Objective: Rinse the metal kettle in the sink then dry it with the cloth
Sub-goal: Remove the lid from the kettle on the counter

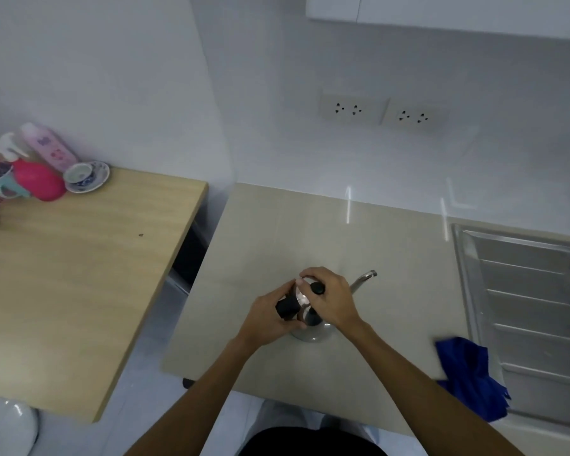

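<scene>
A person stood at a beige tabletop (277, 232) with both hands on a small metal kettle (310, 330), which sat on the tabletop well to the left of the steel sink (520, 291). The left hand (270, 315) was closed around the kettle's black handle (286, 309), while the right hand (329, 299) curled over the top, its fingers closed about the lid by the black knob (317, 288). The thin curved spout (364, 278) pointed away toward the sink. The kettle looked light and rigid, its polished body likely to turn slippery once wet, so the black handle appeared the surest place to hold it, with the lid kept steady or lifted clear by its knob; whether any water was inside could not be told. A crumpled blue cloth (471, 380) lay at the tabletop's near right edge, partly over the ribbed draining board (533, 324), soft and easy to gather when drying time came. Nothing stood between kettle and sink, though the cloth lay close to the path and might be dragged or soaked. To the left, across a gap, a wooden table (79, 274) carried a pink bottle (48, 146), a white spray bottle (9, 146), a bright pink rounded item (40, 182) and a blue-patterned cup on a saucer (86, 176), all well apart from the work. Two wall sockets (384, 111) sat above the tabletop, a reason to keep splashes low.
</scene>
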`<move>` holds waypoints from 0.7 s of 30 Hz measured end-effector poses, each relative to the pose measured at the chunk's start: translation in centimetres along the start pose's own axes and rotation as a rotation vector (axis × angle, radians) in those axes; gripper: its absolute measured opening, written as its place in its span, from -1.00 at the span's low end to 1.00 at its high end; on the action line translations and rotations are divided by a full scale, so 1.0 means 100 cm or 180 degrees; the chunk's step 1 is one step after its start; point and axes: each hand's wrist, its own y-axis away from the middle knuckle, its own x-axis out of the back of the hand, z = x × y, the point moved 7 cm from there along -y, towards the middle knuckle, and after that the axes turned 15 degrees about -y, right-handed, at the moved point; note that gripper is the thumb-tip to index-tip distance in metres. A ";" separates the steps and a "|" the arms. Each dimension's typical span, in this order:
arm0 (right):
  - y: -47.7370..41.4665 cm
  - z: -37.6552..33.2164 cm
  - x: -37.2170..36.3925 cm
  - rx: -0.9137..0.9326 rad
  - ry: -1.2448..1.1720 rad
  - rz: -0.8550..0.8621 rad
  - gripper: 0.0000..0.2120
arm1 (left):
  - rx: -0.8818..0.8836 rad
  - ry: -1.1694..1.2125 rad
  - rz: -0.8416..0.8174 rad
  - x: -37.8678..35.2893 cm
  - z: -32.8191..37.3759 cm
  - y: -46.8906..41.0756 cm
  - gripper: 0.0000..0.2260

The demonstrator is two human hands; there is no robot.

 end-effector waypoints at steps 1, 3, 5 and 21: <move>-0.001 0.000 0.000 0.0007 -0.0016 0.0002 -0.73 | 0.0006 -0.0011 0.0006 0.000 -0.001 -0.001 -0.20; -0.004 0.000 0.001 -0.0026 -0.0071 -0.0055 -0.72 | 0.0024 -0.0010 0.0048 0.000 -0.002 -0.002 -0.20; -0.007 0.000 0.001 -0.0058 -0.0074 -0.0182 -0.71 | 0.0043 0.0003 0.0081 -0.002 -0.002 -0.002 -0.23; -0.013 0.003 0.006 -0.0491 -0.0426 -0.0122 -0.75 | 0.0218 0.0013 0.0103 -0.007 -0.005 0.000 -0.25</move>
